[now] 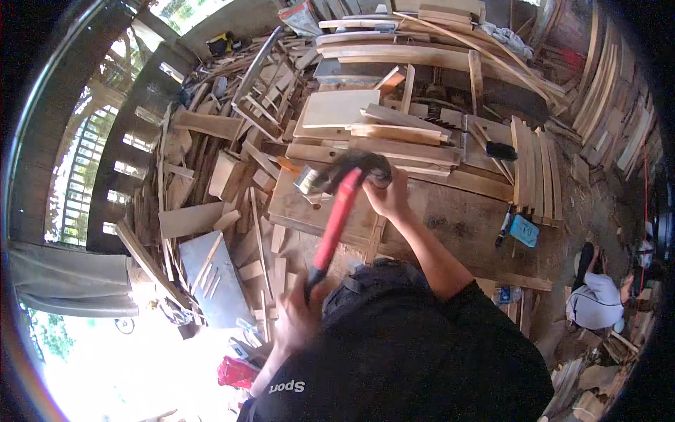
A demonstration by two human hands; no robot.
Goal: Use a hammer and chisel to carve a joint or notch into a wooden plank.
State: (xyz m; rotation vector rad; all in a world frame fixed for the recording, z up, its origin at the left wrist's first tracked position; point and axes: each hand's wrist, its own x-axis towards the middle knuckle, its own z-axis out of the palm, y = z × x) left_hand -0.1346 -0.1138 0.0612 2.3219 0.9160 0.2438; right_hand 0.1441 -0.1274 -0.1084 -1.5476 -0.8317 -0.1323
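A tool with a red shaft and a dark, motion-blurred head slants up in front of my body; the blur hides whether it is an axe or a hammer. My left hand is wrapped round the black grip at its lower end. At the upper end, my right hand is closed on the right side of the dark head. Beneath the head lies the wooden workbench. A brush-like piece with a pale block and an orange-handled tool lie by the head's left side.
Planks are stacked across the bench's far side, with upright-looking slats at its right. A blue box and a black brush lie there too. Scrap wood crowds the left floor. Another person crouches at the right.
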